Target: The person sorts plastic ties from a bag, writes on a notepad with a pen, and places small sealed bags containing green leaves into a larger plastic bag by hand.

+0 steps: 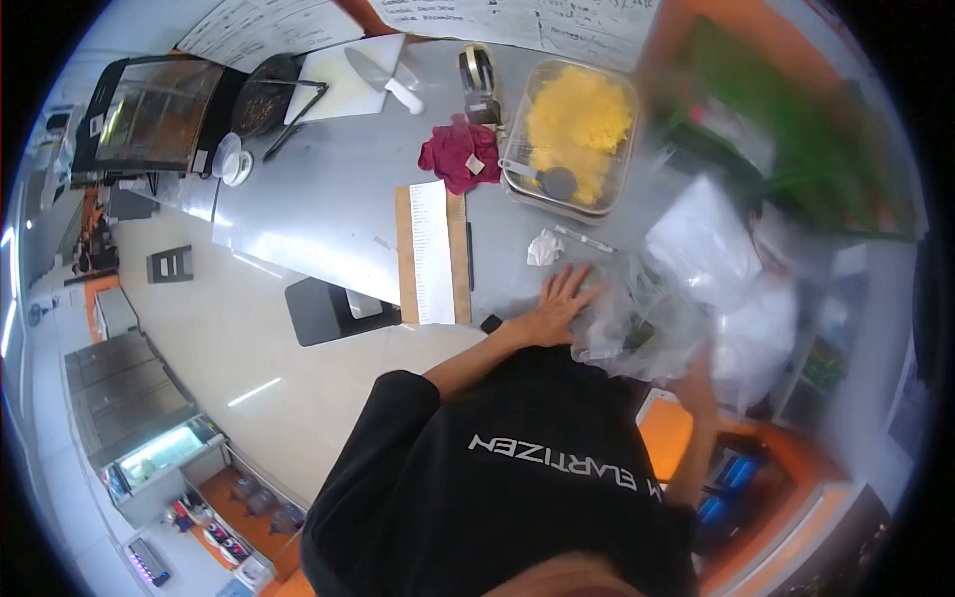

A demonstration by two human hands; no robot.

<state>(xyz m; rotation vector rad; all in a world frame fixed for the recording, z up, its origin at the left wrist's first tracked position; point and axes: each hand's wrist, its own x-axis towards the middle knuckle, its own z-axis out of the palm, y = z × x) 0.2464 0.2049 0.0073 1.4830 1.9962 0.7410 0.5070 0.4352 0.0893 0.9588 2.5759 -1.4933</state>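
- A crumpled clear plastic bag (637,303), something green inside, sits at the near edge of the grey metal counter (328,199), presumably close in so both hands reach it.
- The left hand (554,312) has its fingers spread wide at the bag's left edge, apparently steadying it.
- The right hand (698,383) is blurred at the bag's lower right; I cannot tell whether its fingers grip plastic.
- A dark grey scoop (559,183) lies in a clear rectangular container (597,208) of yellow food, probably to stay handy.
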